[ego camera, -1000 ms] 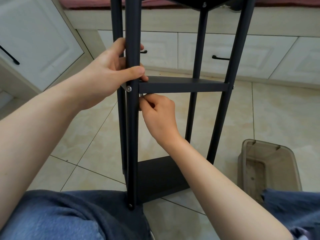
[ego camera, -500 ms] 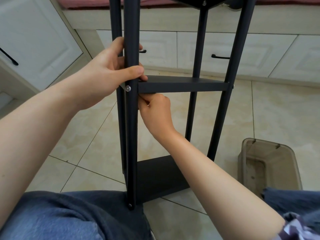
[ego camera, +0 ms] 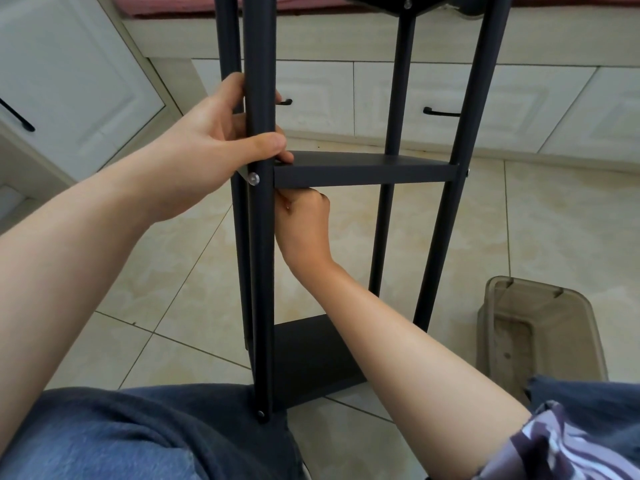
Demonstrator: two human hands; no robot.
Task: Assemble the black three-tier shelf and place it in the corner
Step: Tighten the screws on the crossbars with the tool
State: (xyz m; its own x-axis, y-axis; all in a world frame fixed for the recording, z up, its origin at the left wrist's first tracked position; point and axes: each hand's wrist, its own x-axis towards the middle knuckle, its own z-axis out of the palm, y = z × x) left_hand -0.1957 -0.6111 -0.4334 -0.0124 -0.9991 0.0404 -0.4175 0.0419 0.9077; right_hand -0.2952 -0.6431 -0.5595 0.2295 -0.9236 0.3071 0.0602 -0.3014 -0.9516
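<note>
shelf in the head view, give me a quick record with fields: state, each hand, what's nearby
item: black shelf, standing on the tile floor
tiers seen: middle tier, bottom tier
left hand: grips front post just above the middle tier
right hand: fingers curled under middle tier beside the post; contents hidden
fastener: screw in front post at middle tier
nearby: translucent bin on floor, right side

Gap between near post point(ego camera: 261, 271) and back post point(ego camera: 382, 237) under middle tier point(ego camera: 363, 174): right hand point(ego camera: 304, 220) fills left part. Open floor point(ego camera: 554, 220) right; bin point(ego camera: 512, 341) blocks lower right.
</note>
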